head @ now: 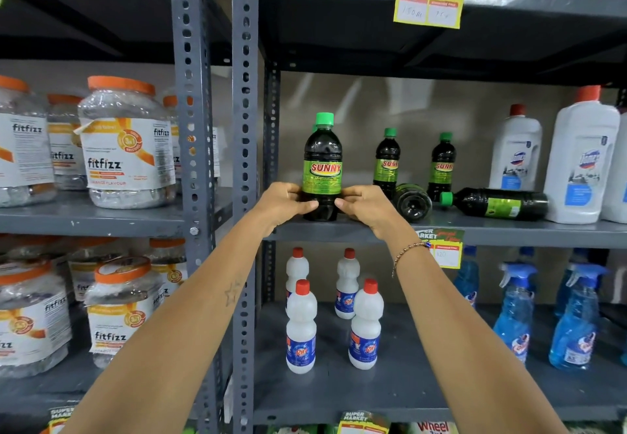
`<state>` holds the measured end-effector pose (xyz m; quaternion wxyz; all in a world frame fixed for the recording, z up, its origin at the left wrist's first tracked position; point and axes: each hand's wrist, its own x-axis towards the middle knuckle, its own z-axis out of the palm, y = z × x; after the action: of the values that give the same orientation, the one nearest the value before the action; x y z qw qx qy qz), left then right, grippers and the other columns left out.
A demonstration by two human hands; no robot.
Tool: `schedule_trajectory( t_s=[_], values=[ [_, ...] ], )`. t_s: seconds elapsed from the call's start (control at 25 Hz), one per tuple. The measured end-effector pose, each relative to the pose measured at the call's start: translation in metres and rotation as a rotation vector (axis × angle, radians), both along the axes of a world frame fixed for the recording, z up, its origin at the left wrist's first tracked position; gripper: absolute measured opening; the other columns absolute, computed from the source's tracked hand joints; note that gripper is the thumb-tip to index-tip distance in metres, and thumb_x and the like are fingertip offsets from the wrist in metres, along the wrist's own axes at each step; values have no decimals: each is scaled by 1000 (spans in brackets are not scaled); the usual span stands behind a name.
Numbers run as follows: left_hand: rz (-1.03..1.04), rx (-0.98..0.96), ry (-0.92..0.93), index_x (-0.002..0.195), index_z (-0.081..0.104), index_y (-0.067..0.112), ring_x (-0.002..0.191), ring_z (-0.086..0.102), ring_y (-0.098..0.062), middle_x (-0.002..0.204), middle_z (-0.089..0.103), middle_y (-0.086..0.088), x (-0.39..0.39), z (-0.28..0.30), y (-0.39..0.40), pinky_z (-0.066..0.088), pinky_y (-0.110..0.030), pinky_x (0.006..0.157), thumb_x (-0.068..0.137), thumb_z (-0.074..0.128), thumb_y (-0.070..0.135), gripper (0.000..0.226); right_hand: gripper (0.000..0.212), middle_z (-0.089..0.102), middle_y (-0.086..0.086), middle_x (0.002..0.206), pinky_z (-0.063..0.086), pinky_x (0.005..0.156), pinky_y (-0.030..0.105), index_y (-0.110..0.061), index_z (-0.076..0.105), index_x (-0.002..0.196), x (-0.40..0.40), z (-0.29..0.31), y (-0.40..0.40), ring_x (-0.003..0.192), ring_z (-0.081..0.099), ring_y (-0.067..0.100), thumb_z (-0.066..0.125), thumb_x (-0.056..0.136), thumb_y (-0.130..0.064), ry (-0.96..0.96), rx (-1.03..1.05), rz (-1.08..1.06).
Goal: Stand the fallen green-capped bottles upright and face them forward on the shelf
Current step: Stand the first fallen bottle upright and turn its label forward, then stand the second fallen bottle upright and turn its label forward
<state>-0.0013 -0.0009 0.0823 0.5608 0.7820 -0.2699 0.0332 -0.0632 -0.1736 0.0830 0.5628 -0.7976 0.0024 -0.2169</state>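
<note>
A dark green-capped bottle [322, 162] with a green SUNNY label stands upright at the front left of the grey shelf [509, 233], label facing me. My left hand [285, 203] and my right hand [366, 204] grip its lower part from either side. Two more SUNNY bottles stand upright further back, one [387, 158] and another [442, 165]. One bottle [412, 201] lies on its side with its base toward me. Another fallen bottle [495, 203] lies lengthwise, cap pointing left.
White jugs [582, 158] with red caps stand at the shelf's right end. White red-capped bottles [300, 328] and blue spray bottles [515, 315] fill the shelf below. Orange-lidded fitfizz jars [125, 141] sit in the left bay, past grey uprights [246, 94].
</note>
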Motion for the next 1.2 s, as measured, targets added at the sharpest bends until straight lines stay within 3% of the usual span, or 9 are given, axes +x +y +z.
schedule_trajectory(
  t_s=[0.28, 0.4, 0.52, 0.6, 0.72, 0.8, 0.96, 1.12, 1.2],
  values=[
    [97, 9, -83, 133, 49, 8, 111, 55, -14, 126, 59, -3, -13, -8, 1, 42, -27, 93, 81, 73, 32, 62, 33, 68, 17, 116, 49, 93, 29, 0, 61, 120, -4, -1, -1, 102, 64, 19, 64, 89, -9, -23, -51, -37],
    [392, -84, -510, 117, 56, 7, 98, 55, -18, 108, 57, -2, -28, -20, -10, 45, -31, 85, 90, 61, 35, 40, 18, 74, 11, 100, 48, 81, 15, -6, 73, 99, -19, 11, -7, 91, 65, 18, 63, 88, -16, -214, -199, -288],
    [347, 7, -985, 96, 59, 6, 85, 50, -23, 93, 57, -8, -45, -37, -39, 44, -37, 75, 98, 47, 27, 24, 28, 74, 17, 87, 42, 67, 24, -3, 73, 79, -32, 32, -26, 86, 67, 32, 57, 88, -24, -336, -341, -655],
    [284, 111, -1120, 91, 60, 4, 79, 51, -27, 87, 58, -10, -52, -47, -65, 45, -42, 70, 98, 41, 23, 28, 37, 70, 21, 81, 40, 65, 27, -3, 65, 72, -34, 39, -42, 86, 67, 37, 56, 86, -36, -247, -401, -770],
    [277, 260, -1045, 105, 62, 2, 90, 58, -30, 100, 63, -12, -57, -56, -105, 49, -42, 76, 96, 33, 31, 43, 66, 63, 19, 111, 49, 86, 35, 4, 57, 109, -33, 34, -64, 110, 60, 36, 59, 80, -55, 99, -486, -722],
    [338, 382, -1016, 112, 61, 2, 100, 60, -29, 110, 65, -12, -54, -61, -125, 48, -40, 84, 95, 30, 35, 47, 79, 57, 17, 123, 48, 86, 35, 6, 45, 124, -37, 30, -75, 114, 56, 33, 63, 77, -55, 235, -482, -647],
    [494, 594, -1056, 88, 60, 14, 79, 59, -25, 84, 65, -3, -48, -75, -138, 42, -37, 75, 98, 23, 32, 43, 43, 62, 14, 107, 42, 74, 30, -3, 60, 95, -51, 40, -96, 91, 57, 28, 55, 84, -45, 294, -542, -483],
    [557, 570, -1105, 91, 61, 13, 75, 58, -25, 82, 64, -4, -44, -79, -141, 42, -37, 72, 99, 26, 31, 40, 50, 57, 13, 115, 43, 86, 34, -1, 55, 121, -59, 56, -107, 102, 55, 28, 53, 88, -38, 428, -585, -395],
    [564, 549, -1114, 98, 62, 12, 80, 59, -26, 89, 65, -5, -40, -83, -144, 43, -38, 76, 99, 27, 34, 41, 40, 56, 13, 113, 43, 80, 34, -4, 56, 114, -56, 62, -108, 95, 55, 27, 52, 87, -33, 471, -665, -376]
  ],
)
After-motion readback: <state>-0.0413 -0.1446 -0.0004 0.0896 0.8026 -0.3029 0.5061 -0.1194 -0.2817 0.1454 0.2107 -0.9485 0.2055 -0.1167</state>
